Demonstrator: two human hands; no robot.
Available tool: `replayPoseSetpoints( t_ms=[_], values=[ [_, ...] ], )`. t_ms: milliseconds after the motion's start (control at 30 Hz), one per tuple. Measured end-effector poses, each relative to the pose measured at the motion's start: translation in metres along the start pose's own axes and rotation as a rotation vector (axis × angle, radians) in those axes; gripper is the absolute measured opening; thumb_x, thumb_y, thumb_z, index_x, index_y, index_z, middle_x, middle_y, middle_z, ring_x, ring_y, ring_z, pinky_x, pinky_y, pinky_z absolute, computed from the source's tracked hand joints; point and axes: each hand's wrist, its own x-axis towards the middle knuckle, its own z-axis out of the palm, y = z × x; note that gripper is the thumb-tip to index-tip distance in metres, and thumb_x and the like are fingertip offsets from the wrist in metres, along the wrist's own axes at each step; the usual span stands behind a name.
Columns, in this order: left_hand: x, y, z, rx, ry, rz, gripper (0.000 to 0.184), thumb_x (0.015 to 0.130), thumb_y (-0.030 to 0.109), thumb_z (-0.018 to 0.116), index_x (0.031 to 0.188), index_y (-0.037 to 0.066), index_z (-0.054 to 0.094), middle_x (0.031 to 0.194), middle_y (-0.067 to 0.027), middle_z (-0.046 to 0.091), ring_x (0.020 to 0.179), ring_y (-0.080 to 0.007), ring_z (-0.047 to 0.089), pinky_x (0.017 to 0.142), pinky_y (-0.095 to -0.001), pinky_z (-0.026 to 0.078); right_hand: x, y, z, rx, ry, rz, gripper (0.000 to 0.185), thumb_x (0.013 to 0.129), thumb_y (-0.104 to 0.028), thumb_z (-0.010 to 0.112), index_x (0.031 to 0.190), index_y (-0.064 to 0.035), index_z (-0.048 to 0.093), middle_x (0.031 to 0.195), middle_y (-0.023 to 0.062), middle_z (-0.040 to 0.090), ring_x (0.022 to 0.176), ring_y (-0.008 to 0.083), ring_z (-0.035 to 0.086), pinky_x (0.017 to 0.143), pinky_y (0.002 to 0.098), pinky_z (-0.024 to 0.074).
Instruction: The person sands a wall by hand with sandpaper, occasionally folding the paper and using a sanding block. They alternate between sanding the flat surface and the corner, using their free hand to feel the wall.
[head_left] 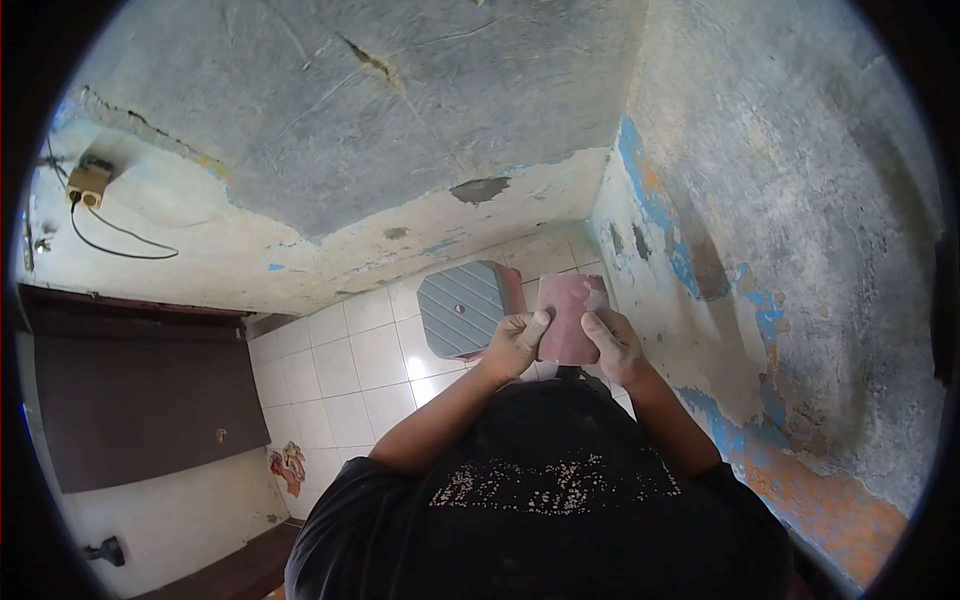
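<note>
Between my two hands I hold a dusty, reddish-pink sheet (pixel 568 325), which looks slightly curved and has paler marks near its upper right. My left hand (pixel 517 345) grips its left edge, the thumb on the face of the sheet. On the right edge my right hand (pixel 615 345) has the same hold, thumb on the front. Pale dust coats the fingers of both hands. Just left of the sheet, a grey ribbed stool top (pixel 460 308) with red sides stands on the tiled floor, partly behind my left hand.
Patchy grey walls with peeling paint rise ahead (pixel 400 120) and at the right (pixel 800 200). White floor tiles (pixel 330 360) extend left. A socket box (pixel 88 185) with a cable, a dark brown panel (pixel 145 400) and a crumpled orange-brown item (pixel 288 468) are at the left.
</note>
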Motion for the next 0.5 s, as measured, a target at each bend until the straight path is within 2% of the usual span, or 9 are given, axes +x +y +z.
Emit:
replayPoseSetpoints(
  t_ms=[67,133,167,233,267,333,367,433,500],
  values=[
    [0.006,-0.007,0.002,0.022,-0.038,-0.003,0.050,0.092,0.048,0.058,0.075,0.002,0.067,0.065,0.0035,0.056,0.057,-0.0054,0.043,0.055,-0.0235,0.039,-0.005,-0.008,-0.001,0.053,0.034,-0.013,0.030,0.100,-0.023,0.046,0.117,-0.0003,0.055,0.104,0.0023,0.059,0.094,0.0093,0.055,0.084,0.0259,0.0435],
    [0.016,-0.014,0.005,0.156,-0.124,-0.129,0.041,0.091,0.043,0.062,0.085,0.003,0.067,0.073,0.0031,0.059,0.059,-0.0047,0.045,0.055,-0.0223,0.038,-0.010,-0.019,-0.006,0.088,0.085,-0.044,0.031,0.100,-0.020,0.046,0.123,-0.0003,0.051,0.113,0.0045,0.058,0.097,0.0117,0.056,0.088,0.0280,0.0436],
    [0.020,-0.018,0.010,0.155,-0.129,-0.129,0.041,0.091,0.043,0.062,0.085,0.003,0.067,0.073,0.0031,0.059,0.059,-0.0047,0.045,0.055,-0.0223,0.038,-0.011,-0.020,-0.009,0.086,0.089,-0.044,0.031,0.100,-0.020,0.046,0.123,-0.0003,0.051,0.113,0.0045,0.058,0.097,0.0117,0.056,0.088,0.0280,0.0436],
    [0.029,-0.025,0.023,0.209,-0.025,-0.132,0.047,0.085,0.045,0.068,0.075,-0.001,0.066,0.065,0.0020,0.058,0.060,-0.0067,0.049,0.055,-0.0254,0.041,-0.015,-0.024,-0.019,0.081,0.059,0.025,0.031,0.099,-0.015,0.047,0.125,0.0010,0.050,0.111,0.0067,0.060,0.099,0.0136,0.056,0.089,0.0302,0.0438],
    [0.032,-0.026,0.029,0.204,-0.030,-0.129,0.047,0.085,0.045,0.068,0.075,-0.001,0.066,0.065,0.0020,0.058,0.060,-0.0067,0.049,0.055,-0.0254,0.041,-0.015,-0.026,-0.025,0.074,0.063,0.024,0.031,0.099,-0.015,0.047,0.125,0.0010,0.050,0.111,0.0067,0.060,0.099,0.0136,0.056,0.089,0.0302,0.0438],
    [0.040,-0.027,0.042,0.089,0.027,-0.054,0.041,0.086,0.039,0.070,0.082,-0.002,0.067,0.071,-0.0005,0.063,0.064,-0.0076,0.054,0.060,-0.0254,0.045,-0.014,-0.027,-0.041,-0.318,0.026,-0.090,0.031,0.097,-0.012,0.048,0.125,0.0021,0.050,0.111,0.0093,0.061,0.100,0.0150,0.057,0.090,0.0313,0.0442],
    [0.043,-0.021,0.047,0.082,0.022,-0.046,0.041,0.086,0.039,0.070,0.082,-0.002,0.067,0.071,-0.0005,0.063,0.064,-0.0076,0.054,0.060,-0.0254,0.045,-0.014,-0.028,-0.047,-0.330,0.027,-0.093,0.031,0.097,-0.012,0.048,0.125,0.0021,0.050,0.111,0.0093,0.061,0.100,0.0150,0.057,0.090,0.0313,0.0442],
    [0.044,0.001,0.059,-0.076,-0.060,0.014,0.034,0.088,0.029,0.069,0.092,-0.004,0.067,0.079,-0.0038,0.067,0.071,-0.0092,0.058,0.066,-0.0259,0.048,-0.015,-0.028,-0.058,-0.414,0.096,-0.160,0.031,0.096,-0.011,0.049,0.124,0.0027,0.050,0.109,0.0115,0.062,0.100,0.0170,0.057,0.089,0.0316,0.0444],
    [0.045,0.016,0.074,-0.128,-0.045,0.056,0.030,0.089,0.028,0.067,0.097,-0.001,0.066,0.077,-0.0020,0.065,0.067,-0.0092,0.057,0.063,-0.0251,0.047,-0.014,-0.030,-0.071,-0.337,0.163,-0.118,0.030,0.096,-0.011,0.049,0.123,0.0031,0.050,0.109,0.0116,0.062,0.100,0.0174,0.058,0.089,0.0318,0.0444]
  ],
)
